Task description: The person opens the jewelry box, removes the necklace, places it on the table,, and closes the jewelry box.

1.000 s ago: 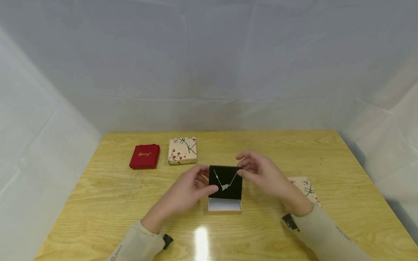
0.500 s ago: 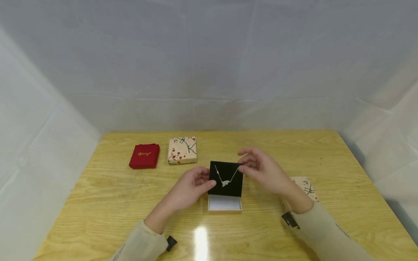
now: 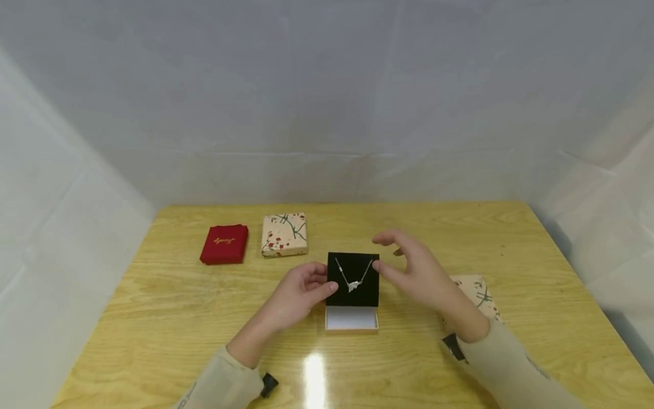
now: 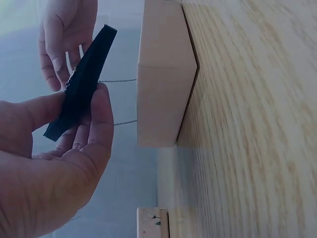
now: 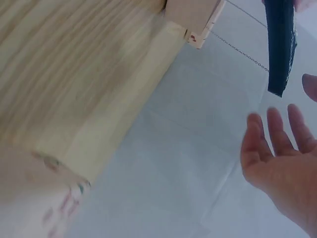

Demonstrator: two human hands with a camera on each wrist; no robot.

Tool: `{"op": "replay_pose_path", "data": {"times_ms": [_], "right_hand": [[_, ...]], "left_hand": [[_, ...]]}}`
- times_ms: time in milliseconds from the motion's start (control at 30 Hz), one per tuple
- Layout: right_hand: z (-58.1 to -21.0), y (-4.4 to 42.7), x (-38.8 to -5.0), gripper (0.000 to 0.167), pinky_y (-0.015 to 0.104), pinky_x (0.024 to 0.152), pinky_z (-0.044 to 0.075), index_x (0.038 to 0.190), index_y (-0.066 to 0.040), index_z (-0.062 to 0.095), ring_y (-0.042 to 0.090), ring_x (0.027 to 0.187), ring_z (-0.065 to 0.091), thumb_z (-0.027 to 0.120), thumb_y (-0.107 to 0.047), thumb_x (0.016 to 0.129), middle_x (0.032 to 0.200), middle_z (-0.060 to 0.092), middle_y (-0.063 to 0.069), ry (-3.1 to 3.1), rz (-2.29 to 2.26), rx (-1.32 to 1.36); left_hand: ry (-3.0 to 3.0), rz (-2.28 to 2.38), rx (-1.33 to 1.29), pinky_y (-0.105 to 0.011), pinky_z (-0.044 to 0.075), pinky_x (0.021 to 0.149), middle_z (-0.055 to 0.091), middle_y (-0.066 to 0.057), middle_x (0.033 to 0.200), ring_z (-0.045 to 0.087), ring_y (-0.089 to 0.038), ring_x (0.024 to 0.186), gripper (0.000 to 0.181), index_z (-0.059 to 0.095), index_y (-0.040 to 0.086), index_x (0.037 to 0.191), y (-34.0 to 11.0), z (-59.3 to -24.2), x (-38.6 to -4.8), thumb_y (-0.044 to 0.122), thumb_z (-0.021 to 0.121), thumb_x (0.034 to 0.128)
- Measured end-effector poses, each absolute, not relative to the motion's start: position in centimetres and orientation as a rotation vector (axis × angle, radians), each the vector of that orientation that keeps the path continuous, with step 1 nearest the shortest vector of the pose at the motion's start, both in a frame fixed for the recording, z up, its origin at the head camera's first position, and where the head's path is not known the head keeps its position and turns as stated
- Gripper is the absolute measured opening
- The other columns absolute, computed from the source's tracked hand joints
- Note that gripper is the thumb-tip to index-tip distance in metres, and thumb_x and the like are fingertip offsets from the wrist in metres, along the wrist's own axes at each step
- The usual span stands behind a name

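**A:** Nearest thing?
**B:** White-lined box (image 3: pixel 352 330), sitting on the bench (image 3: pixel 194 318). Black pad (image 3: pixel 353 271) is hovering tilted above it. Left hand (image 3: pixel 298 295) is pinching its left edge, thumb in front, fingers behind.
**A:** Right hand (image 3: pixel 418 275)?
**B:** Fingers loosely spread, gripping nothing; thumb hovering just beside the pad's top right corner.
**A:** Handling?
**B:** Pad's looking light, fairly stiff, probably not slippery. Necklace (image 3: pixel 353 286) is looking delicate, snag-prone; two chain strands are trailing behind toward the box. Side edges are suiting a hold, off the pendant.
**A:** Room?
**B:** Flowered piece (image 3: pixel 481 292) is crowding the right forearm; wood's showing leftward. Farther: flowered box (image 3: pixel 284 234), red box (image 3: pixel 224 244), bench's back edge.
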State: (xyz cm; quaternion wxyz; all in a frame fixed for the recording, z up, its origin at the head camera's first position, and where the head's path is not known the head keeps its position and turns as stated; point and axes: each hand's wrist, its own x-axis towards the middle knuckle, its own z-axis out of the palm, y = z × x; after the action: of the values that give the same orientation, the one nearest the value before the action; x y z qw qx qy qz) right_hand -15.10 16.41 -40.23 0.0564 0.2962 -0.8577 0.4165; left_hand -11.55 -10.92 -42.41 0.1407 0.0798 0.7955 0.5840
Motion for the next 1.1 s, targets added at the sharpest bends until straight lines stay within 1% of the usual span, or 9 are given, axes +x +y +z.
{"op": "replay_pose_path", "data": {"times_ms": [67,167,300,467,633,700,867,1100], "right_hand": [[-40.3,16.4,-14.9,0.04,0.053,0.106,0.051,0.133,-0.006,0.064,0.028,0.127,0.058,0.079,-0.013,0.096,0.134,0.065,0.008,-2.55,1.115,0.958],[-40.4,16.2,-14.6,0.036,0.054,0.108,0.047,0.126,-0.006,0.069,0.03,0.124,0.058,0.081,-0.014,0.093,0.129,0.065,0.008,-2.438,0.925,1.066],[-40.6,15.6,-14.3,0.035,0.054,0.099,0.047,0.119,-0.007,0.072,0.031,0.114,0.057,0.084,-0.015,0.087,0.122,0.066,0.009,-2.306,0.691,1.196],[-40.7,14.8,-13.8,0.036,0.049,0.089,0.05,0.117,-0.01,0.074,0.028,0.112,0.059,0.088,-0.023,0.086,0.119,0.068,0.007,-2.266,0.445,1.297],[-40.9,14.3,-13.4,0.032,0.044,0.086,0.049,0.114,-0.012,0.077,0.026,0.11,0.059,0.088,-0.027,0.088,0.117,0.069,0.004,-2.262,0.35,1.314],[-41.0,14.1,-13.4,0.03,0.042,0.085,0.05,0.112,-0.013,0.078,0.025,0.108,0.06,0.089,-0.026,0.087,0.115,0.07,0.002,-2.25,0.33,1.312],[-40.9,13.8,-13.4,0.025,0.041,0.084,0.049,0.106,-0.015,0.08,0.023,0.105,0.06,0.092,-0.023,0.085,0.11,0.071,-0.001,-2.233,0.314,1.311],[-41.0,13.6,-13.4,0.02,0.037,0.083,0.049,0.103,-0.017,0.083,0.019,0.101,0.063,0.09,-0.026,0.087,0.104,0.073,-0.003,-2.132,0.169,1.319]], "left_hand": [[2.291,1.694,0.231,-0.04,0.061,0.095,0.07,-0.018,0.122,0.07,-0.031,0.114,0.041,0.061,-0.008,0.134,-10.9,-42.4,-11.5,0.017,0.071,0.103],[2.282,1.715,0.236,-0.039,0.061,0.093,0.071,-0.016,0.117,0.071,-0.029,0.11,0.036,0.063,-0.007,0.13,-10.9,-42.4,-11.5,0.016,0.071,0.1033],[2.265,1.734,0.245,-0.039,0.062,0.092,0.074,-0.014,0.113,0.072,-0.029,0.107,0.033,0.064,-0.006,0.128,-11.0,-42.3,-11.6,0.016,0.07,0.1037],[2.203,1.762,0.253,-0.04,0.062,0.091,0.075,-0.019,0.114,0.073,-0.033,0.106,0.031,0.063,-0.006,0.128,-11.1,-42.3,-11.7,0.014,0.068,0.1048],[2.135,1.8,0.27,-0.046,0.061,0.091,0.076,-0.017,0.113,0.072,-0.025,0.1,0.026,0.061,-0.006,0.126,-11.1,-42.4,-11.6,0.011,0.065,0.106],[2.097,1.822,0.271,-0.042,0.061,0.09,0.076,-0.016,0.115,0.072,-0.022,0.1,0.026,0.059,-0.006,0.126,-11.1,-42.5,-11.6,0.01,0.064,0.1062],[1.995,1.873,0.268,-0.037,0.06,0.088,0.075,-0.019,0.122,0.07,-0.021,0.102,0.028,0.056,-0.008,0.128,-11.1,-42.5,-11.7,0.009,0.062,0.1065],[1.942,1.901,0.263,-0.04,0.06,0.087,0.073,-0.02,0.123,0.07,-0.021,0.104,0.032,0.054,-0.009,0.132,-11.2,-42.5,-11.6,0.009,0.061,0.1064]]}}
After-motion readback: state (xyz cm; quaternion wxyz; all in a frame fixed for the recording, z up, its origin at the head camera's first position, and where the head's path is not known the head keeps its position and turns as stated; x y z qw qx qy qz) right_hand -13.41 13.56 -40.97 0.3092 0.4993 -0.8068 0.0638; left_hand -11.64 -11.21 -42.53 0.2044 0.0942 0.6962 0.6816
